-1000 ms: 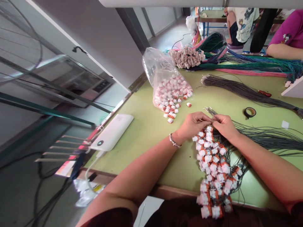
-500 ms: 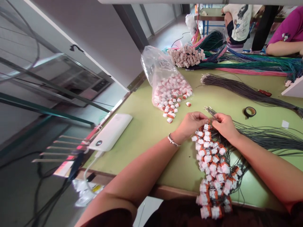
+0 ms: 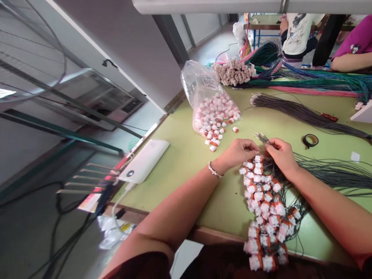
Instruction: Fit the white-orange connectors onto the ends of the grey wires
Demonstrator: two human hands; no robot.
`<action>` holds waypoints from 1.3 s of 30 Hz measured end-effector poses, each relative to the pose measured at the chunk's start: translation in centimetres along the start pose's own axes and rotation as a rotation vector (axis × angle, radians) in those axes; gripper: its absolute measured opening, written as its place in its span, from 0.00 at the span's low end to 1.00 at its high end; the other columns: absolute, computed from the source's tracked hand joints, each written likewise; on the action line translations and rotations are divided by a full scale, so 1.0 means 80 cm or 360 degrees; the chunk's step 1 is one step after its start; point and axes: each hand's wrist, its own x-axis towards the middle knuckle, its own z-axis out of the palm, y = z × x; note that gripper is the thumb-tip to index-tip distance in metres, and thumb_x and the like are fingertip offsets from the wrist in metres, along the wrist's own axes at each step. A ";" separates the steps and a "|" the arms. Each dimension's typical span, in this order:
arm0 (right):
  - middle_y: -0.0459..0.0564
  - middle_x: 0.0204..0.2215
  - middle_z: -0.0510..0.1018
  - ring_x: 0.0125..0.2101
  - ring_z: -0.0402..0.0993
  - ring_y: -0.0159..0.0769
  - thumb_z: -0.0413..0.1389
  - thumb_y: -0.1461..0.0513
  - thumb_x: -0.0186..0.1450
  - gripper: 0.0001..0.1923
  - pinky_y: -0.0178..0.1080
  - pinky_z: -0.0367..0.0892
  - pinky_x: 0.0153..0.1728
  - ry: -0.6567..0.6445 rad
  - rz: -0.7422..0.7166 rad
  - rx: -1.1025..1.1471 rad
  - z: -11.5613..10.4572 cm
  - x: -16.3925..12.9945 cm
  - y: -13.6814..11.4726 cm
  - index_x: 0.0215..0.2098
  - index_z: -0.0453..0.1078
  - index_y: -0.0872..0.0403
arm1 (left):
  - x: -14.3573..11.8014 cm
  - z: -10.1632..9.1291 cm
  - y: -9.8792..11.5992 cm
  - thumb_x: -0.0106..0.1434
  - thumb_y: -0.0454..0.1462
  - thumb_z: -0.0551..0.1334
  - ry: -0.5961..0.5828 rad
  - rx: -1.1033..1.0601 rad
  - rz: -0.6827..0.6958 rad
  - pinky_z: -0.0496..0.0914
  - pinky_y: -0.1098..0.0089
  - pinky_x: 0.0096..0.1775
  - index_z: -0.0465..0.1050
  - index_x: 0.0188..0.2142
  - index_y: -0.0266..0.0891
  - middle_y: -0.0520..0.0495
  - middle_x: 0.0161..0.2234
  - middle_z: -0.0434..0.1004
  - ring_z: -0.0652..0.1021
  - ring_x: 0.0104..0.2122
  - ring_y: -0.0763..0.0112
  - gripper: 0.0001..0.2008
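Both hands meet at the far end of the connector string [image 3: 263,201] on the green worktop [image 3: 186,155]: left hand [image 3: 240,152] pinches the topmost connector (fingers curled tight), right hand [image 3: 281,154] pinches thin dark wires [image 3: 334,172] just beside it.

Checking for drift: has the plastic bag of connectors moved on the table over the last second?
No. The plastic bag keeps its place beside the connector stack; only the camera shifted.

Can't really see what the left hand [image 3: 238,152] and right hand [image 3: 281,153] pinch, fingers cover it. The connector string [image 3: 263,209] runs under the bottom edge. Bag [image 3: 210,101] label's too small to read.
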 end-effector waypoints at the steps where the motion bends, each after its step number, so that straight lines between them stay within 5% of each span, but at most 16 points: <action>1: 0.44 0.19 0.71 0.22 0.65 0.31 0.57 0.57 0.53 0.08 0.35 0.61 0.26 0.0037 -0.0003 0.0053 0.000 0.000 -0.001 0.23 0.69 0.54 | 0.002 -0.008 -0.002 0.55 0.36 0.63 0.0013 0.0154 0.0069 0.72 0.68 0.36 0.77 0.30 0.35 0.45 0.29 0.79 0.76 0.29 0.70 0.05; 6: 0.44 0.20 0.73 0.23 0.66 0.30 0.61 0.56 0.52 0.09 0.36 0.64 0.29 0.0006 0.0065 0.0244 0.001 0.000 -0.001 0.25 0.72 0.54 | 0.025 -0.042 -0.030 0.60 0.32 0.57 0.0578 0.1022 0.0420 0.61 0.53 0.58 0.74 0.47 0.38 0.40 0.50 0.74 0.69 0.54 0.58 0.16; 10: 0.44 0.18 0.72 0.21 0.64 0.29 0.60 0.57 0.52 0.09 0.35 0.62 0.25 -0.0058 0.0102 0.0276 0.002 -0.001 -0.001 0.27 0.72 0.54 | 0.038 -0.052 -0.054 0.56 0.24 0.52 0.0388 0.1385 0.0302 0.61 0.56 0.59 0.75 0.46 0.32 0.35 0.55 0.70 0.68 0.57 0.56 0.21; 14: 0.40 0.15 0.66 0.18 0.56 0.26 0.58 0.59 0.51 0.07 0.34 0.53 0.21 -0.0042 0.0113 0.0253 0.002 0.000 0.001 0.24 0.69 0.54 | 0.033 -0.051 -0.054 0.56 0.23 0.51 0.0370 0.1383 0.0306 0.67 0.58 0.52 0.78 0.43 0.36 0.39 0.46 0.77 0.74 0.49 0.58 0.22; 17: 0.39 0.14 0.62 0.18 0.53 0.26 0.56 0.59 0.50 0.06 0.34 0.49 0.21 -0.0016 0.0114 0.0184 0.003 -0.001 0.002 0.21 0.67 0.54 | 0.025 -0.043 -0.041 0.59 0.28 0.56 0.0462 0.1111 0.0315 0.70 0.58 0.48 0.76 0.47 0.37 0.41 0.40 0.79 0.76 0.42 0.60 0.18; 20: 0.39 0.15 0.60 0.19 0.52 0.27 0.55 0.60 0.50 0.06 0.34 0.48 0.22 -0.0031 0.0095 0.0122 0.003 -0.002 0.001 0.20 0.65 0.53 | 0.015 -0.030 -0.023 0.57 0.35 0.63 0.0537 0.0426 0.0140 0.73 0.63 0.40 0.74 0.47 0.35 0.43 0.34 0.78 0.77 0.34 0.66 0.17; 24: 0.39 0.15 0.59 0.19 0.51 0.27 0.54 0.59 0.49 0.06 0.34 0.48 0.22 -0.0046 0.0103 0.0085 0.003 -0.002 -0.003 0.19 0.63 0.53 | 0.004 -0.013 -0.005 0.51 0.38 0.69 0.0343 -0.0528 -0.0116 0.73 0.69 0.33 0.75 0.37 0.33 0.46 0.30 0.78 0.77 0.28 0.71 0.15; 27: 0.39 0.14 0.58 0.20 0.51 0.27 0.53 0.60 0.48 0.05 0.34 0.47 0.22 -0.0051 0.0084 0.0076 0.003 -0.003 -0.005 0.18 0.62 0.53 | -0.001 -0.007 -0.001 0.50 0.38 0.70 0.0235 -0.0929 -0.0181 0.73 0.71 0.36 0.77 0.35 0.34 0.48 0.30 0.78 0.78 0.28 0.75 0.14; 34: 0.39 0.13 0.59 0.18 0.50 0.27 0.54 0.61 0.48 0.05 0.35 0.47 0.21 -0.0112 0.0094 0.0147 0.003 -0.002 -0.005 0.17 0.62 0.52 | -0.005 -0.005 0.004 0.57 0.34 0.66 0.0111 -0.1099 -0.0299 0.74 0.72 0.36 0.75 0.45 0.36 0.47 0.32 0.80 0.79 0.30 0.74 0.15; 39: 0.38 0.13 0.57 0.18 0.49 0.26 0.55 0.61 0.48 0.06 0.34 0.45 0.21 -0.0142 0.0099 0.0191 0.002 -0.001 -0.004 0.18 0.62 0.53 | -0.005 -0.005 -0.001 0.54 0.34 0.69 0.0097 -0.1153 -0.0333 0.73 0.70 0.39 0.78 0.39 0.33 0.45 0.31 0.80 0.79 0.31 0.72 0.12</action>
